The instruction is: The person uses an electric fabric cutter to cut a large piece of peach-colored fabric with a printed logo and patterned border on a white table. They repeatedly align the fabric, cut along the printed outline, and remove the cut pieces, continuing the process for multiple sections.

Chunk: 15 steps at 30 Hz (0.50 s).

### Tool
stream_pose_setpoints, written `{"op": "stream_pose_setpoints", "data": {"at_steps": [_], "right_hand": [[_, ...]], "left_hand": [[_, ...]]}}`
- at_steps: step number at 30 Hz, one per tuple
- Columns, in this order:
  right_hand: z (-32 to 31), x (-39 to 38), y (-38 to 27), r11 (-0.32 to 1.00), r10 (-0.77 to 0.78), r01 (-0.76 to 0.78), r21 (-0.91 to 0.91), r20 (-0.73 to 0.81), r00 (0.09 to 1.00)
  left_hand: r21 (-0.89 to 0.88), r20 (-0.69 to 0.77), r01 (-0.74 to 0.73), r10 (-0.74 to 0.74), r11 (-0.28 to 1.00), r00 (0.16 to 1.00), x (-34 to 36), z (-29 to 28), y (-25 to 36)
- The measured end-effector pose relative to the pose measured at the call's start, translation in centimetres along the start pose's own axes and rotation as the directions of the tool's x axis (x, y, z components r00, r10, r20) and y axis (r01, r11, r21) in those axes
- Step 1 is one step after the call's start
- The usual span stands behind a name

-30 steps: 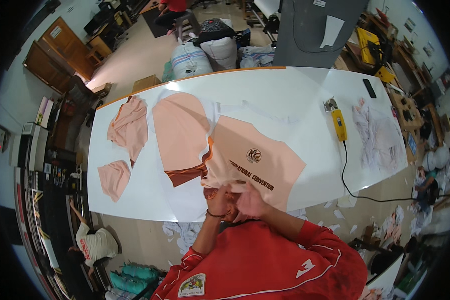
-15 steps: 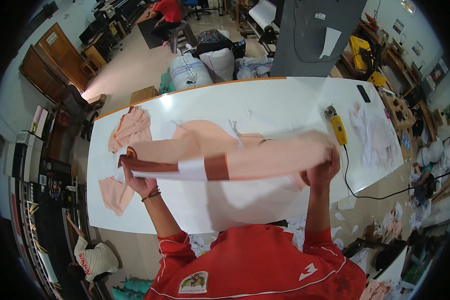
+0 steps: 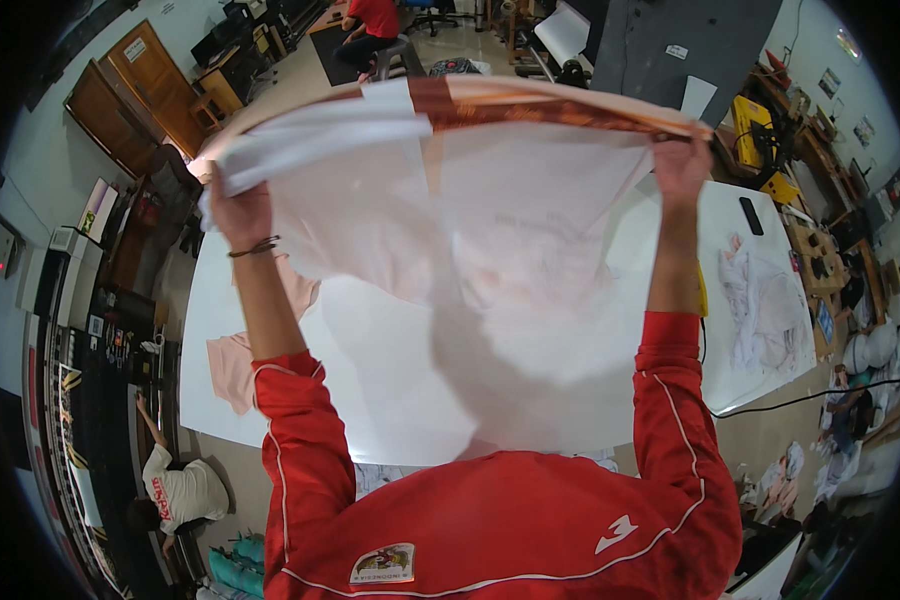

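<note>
A wide sheet of fabric (image 3: pixel 540 185), whitish on the side toward me with a peach and brown band along its upper edge, hangs stretched above the table. My left hand (image 3: pixel 240 210) grips its left end, fingers closed round the cloth. At the other end my right hand (image 3: pixel 682 168) is closed on the upper corner. The fabric's lower part is smeared by motion and hangs over the far part of the table. Peach cloth pieces (image 3: pixel 232 372) lie on the table near my left forearm.
The white table (image 3: pixel 390 400) spans the space before me. On its right are a pile of pale scraps (image 3: pixel 765 300), a black phone (image 3: pixel 751 216) and a yellow tool (image 3: pixel 703 292) mostly behind my right arm, its cord running right. One person (image 3: pixel 185 490) bends at the left; another (image 3: pixel 372 30) sits far off.
Both my hands have risen and moved away from me, lifting the fabric off the table. It was a folded strip held low and now spreads out, its whitish side facing me.
</note>
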State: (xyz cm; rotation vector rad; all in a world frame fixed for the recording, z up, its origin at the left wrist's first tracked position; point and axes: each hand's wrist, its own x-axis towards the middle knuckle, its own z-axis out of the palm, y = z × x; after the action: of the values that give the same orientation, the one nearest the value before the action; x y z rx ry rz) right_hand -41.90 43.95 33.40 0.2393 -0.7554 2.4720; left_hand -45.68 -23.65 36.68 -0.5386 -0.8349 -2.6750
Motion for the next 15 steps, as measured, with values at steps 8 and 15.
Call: {"op": "stream_pose_setpoints", "data": {"at_steps": [8,15], "right_hand": [[-1.3,-13.8,-13.0,0.867,-0.258,0.246,-0.433,0.033,0.966],[-12.7,-28.0,-13.4,0.741,-0.25,-0.047,-0.67,-0.34,0.906]], "left_hand": [[0.376,-0.459,-0.109,0.287,0.92,0.841,-19.2,1.5,7.8],[0.376,-0.693,0.393,-0.027,0.839,0.72,-34.5,-7.4,1.7]]}}
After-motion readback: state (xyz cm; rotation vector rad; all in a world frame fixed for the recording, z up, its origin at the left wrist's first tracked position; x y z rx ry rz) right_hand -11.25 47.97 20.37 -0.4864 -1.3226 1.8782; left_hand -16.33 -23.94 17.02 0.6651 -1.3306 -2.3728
